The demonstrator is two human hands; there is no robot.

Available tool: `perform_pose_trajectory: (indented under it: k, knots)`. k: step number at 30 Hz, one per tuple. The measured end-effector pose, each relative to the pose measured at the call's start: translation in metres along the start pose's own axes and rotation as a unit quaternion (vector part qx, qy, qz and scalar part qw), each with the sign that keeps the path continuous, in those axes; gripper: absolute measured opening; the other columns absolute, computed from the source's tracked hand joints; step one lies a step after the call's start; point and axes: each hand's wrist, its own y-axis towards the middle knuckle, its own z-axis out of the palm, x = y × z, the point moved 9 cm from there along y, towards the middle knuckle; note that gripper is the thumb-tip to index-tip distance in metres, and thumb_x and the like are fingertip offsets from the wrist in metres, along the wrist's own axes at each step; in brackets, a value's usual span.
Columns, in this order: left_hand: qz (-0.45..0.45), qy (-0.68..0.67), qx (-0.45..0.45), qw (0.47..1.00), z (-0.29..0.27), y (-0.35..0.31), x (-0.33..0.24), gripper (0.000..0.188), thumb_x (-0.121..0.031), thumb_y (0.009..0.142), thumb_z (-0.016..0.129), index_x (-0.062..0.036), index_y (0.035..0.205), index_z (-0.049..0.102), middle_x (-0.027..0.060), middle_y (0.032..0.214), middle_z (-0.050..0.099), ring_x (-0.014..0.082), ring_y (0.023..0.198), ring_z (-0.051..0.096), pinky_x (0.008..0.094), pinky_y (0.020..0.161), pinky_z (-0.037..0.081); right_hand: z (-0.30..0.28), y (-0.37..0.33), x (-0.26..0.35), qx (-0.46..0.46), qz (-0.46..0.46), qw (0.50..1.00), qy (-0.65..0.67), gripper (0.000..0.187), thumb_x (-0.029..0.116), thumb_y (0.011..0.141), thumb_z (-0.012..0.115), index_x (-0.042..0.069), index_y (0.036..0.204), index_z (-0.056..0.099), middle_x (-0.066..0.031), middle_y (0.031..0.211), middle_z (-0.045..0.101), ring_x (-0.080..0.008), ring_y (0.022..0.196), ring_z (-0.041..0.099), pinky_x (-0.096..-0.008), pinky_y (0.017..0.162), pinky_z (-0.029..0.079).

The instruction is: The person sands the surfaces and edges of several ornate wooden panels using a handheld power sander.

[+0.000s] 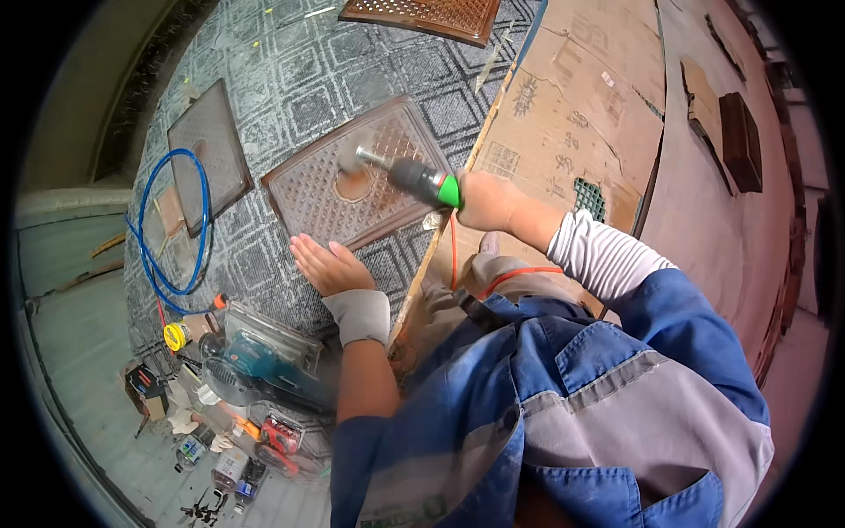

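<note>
My right hand [487,201] is wrapped round a die grinder [414,181] with a black body, a green and red band and a silver shaft. Its tip is smeared by motion over the oval medallion [353,185] of a brown carved panel [308,187]. That panel lies flat, covered with small raised bumps inside a darker frame, and looks dusty. Along its near edge, my left hand [330,266] rests with fingers stretched out and holds nothing. Whether its fingertips press on the panel or only lie beside it, I cannot tell.
More brown panels lie on the grey patterned carpet: one panel [209,154] left, another [431,13] far. A blue hose coil [207,211], a teal power tool [260,356] and several bottles [231,466] sit left. Cardboard [572,97] covers the right; an orange hose [453,251] runs below.
</note>
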Motion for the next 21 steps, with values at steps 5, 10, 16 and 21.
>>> perform_pose_trajectory:
  k: [5, 10, 16, 21]
  knots:
    - [0.002, 0.012, 0.003, 1.000, 0.001, 0.000, 0.000, 0.055, -0.019, 0.104, 0.042, 0.0106, 0.150, 0.033, 0.0302, 0.157, 0.033, 0.0431, 0.148, 0.030, 0.0519, 0.122, 0.023, -0.007, -0.002, -0.004, -0.020, 0.044, 0.999, 0.021, 0.039, 0.015, 0.079, 0.068, -0.002, 0.113, 0.059, -0.0257, 0.104, 0.070, -0.0395, 0.102, 0.069, -0.0460, 0.088, 0.055]
    - [-0.009, 0.017, 0.009, 1.000, 0.003, -0.001, 0.002, 0.055, -0.019, 0.104, 0.042, 0.0108, 0.150, 0.033, 0.0300, 0.157, 0.033, 0.0430, 0.148, 0.030, 0.0520, 0.122, 0.023, -0.009, -0.005, -0.008, -0.036, 0.035, 0.999, -0.005, 0.040, 0.013, 0.079, 0.065, -0.002, 0.115, 0.060, -0.0255, 0.101, 0.071, -0.0398, 0.101, 0.070, -0.0466, 0.086, 0.056]
    - [-0.001, 0.016, 0.002, 1.000, 0.001, 0.000, 0.001, 0.055, -0.020, 0.105, 0.042, 0.0111, 0.149, 0.033, 0.0299, 0.157, 0.033, 0.0427, 0.148, 0.030, 0.0517, 0.122, 0.023, 0.006, -0.004, -0.012, 0.067, 0.006, 0.996, -0.050, 0.037, 0.016, 0.079, 0.068, 0.001, 0.112, 0.061, -0.0250, 0.101, 0.071, -0.0410, 0.099, 0.070, -0.0474, 0.086, 0.055]
    - [0.010, 0.020, -0.004, 1.000, 0.001, 0.000, 0.000, 0.055, -0.021, 0.105, 0.041, 0.0112, 0.149, 0.033, 0.0299, 0.156, 0.033, 0.0426, 0.148, 0.030, 0.0520, 0.122, 0.023, -0.005, -0.013, -0.016, -0.029, 0.036, 0.999, 0.020, 0.036, 0.014, 0.077, 0.066, 0.002, 0.111, 0.062, -0.0246, 0.101, 0.071, -0.0401, 0.100, 0.069, -0.0472, 0.086, 0.055]
